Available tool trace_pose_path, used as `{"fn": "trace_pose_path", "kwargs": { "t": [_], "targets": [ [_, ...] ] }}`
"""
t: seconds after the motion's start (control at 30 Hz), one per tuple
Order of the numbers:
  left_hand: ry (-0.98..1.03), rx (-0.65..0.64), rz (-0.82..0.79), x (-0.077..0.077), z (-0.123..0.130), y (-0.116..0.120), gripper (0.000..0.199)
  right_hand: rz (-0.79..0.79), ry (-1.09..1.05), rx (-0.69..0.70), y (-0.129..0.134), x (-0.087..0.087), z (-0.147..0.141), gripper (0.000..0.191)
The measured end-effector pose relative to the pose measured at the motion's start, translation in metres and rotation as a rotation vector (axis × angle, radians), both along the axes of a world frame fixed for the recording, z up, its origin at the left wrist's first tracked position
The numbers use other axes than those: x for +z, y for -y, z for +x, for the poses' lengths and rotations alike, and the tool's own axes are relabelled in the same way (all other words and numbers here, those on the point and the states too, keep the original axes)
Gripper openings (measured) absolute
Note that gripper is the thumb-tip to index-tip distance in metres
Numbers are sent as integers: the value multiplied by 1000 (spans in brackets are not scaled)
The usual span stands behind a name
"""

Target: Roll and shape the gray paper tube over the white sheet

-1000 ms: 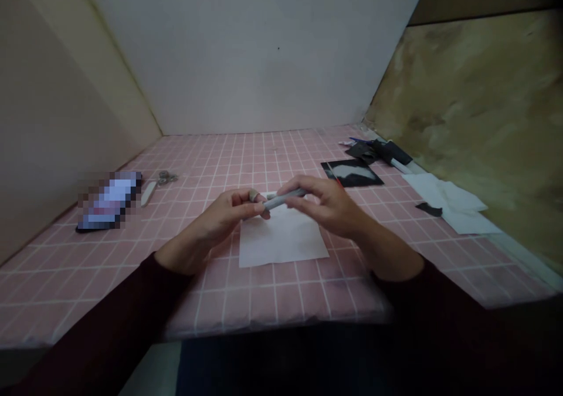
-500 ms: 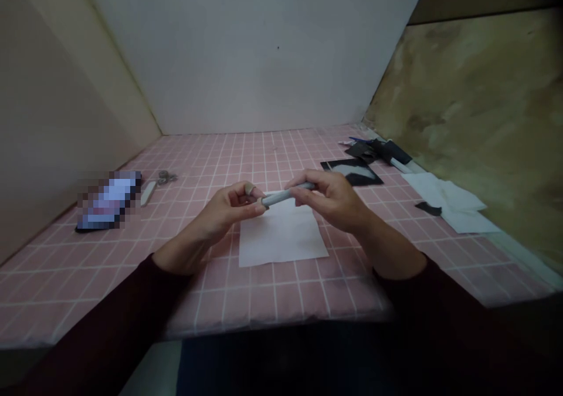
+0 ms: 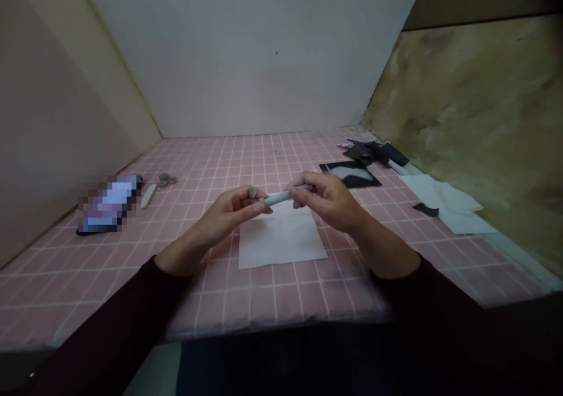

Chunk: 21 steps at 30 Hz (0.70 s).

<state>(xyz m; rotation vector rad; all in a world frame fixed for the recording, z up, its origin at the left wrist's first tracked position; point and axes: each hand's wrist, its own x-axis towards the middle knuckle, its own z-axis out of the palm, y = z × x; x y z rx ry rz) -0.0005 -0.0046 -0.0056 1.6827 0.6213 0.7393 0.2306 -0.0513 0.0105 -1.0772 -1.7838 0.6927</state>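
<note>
Tube [image 3: 278, 199], grey and slim, spans the gap between 2 bare hands, over the far part of a white sheet [image 3: 281, 240]. Its right end sits a little higher in the view than its left end; whether it touches the sheet is unclear.

Left hand [image 3: 222, 213] pinches the left end between thumb and fingers, with the other fingers curled in. Small beige patches show near those fingertips, too small to make out. Right hand [image 3: 334, 201] grips the tube toward its right end, thumb on the near side and fingers bent over the far side. The 2 hands are apart, and the middle of the tube shows between them.

Under everything lies a pink cloth [image 3: 211, 302] with white grid lines. Well off to the left is a phone [image 3: 109, 202], its screen pixelated, with a pale strip [image 3: 149, 196] beside it and a small grey coil [image 3: 166, 179] just beyond the strip.

Past the right hand lies a black sheet [image 3: 352, 176] with a pale patch, and behind it a dark heap [image 3: 361, 153]. Farther right are white papers [image 3: 457, 205], overlapping, with a black scrap [image 3: 426, 209] at their left edge.
</note>
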Motion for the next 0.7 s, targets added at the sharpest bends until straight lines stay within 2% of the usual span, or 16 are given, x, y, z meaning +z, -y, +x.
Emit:
{"fn": "trace_pose_path", "kwargs": {
  "t": [0.2, 0.3, 0.43, 0.6, 0.7],
  "targets": [
    [13, 31, 40, -5, 0, -4, 26, 6, 95, 51, 1, -3, -2, 19],
    [-59, 56, 167, -9, -1, -5, 23, -89, 116, 48, -1, -8, -7, 21],
    [-159, 87, 379, -11, -4, -7, 14, -187, 170, 119, -3, -11, -7, 31],
    [-57, 173, 461, -10, -8, -11, 15, -288, 34, 151, -5, -7, 5, 37],
    [-57, 153, 483, -6, -8, -6, 16, -388, -35, 188, -7, -4, 2, 41]
  ]
}}
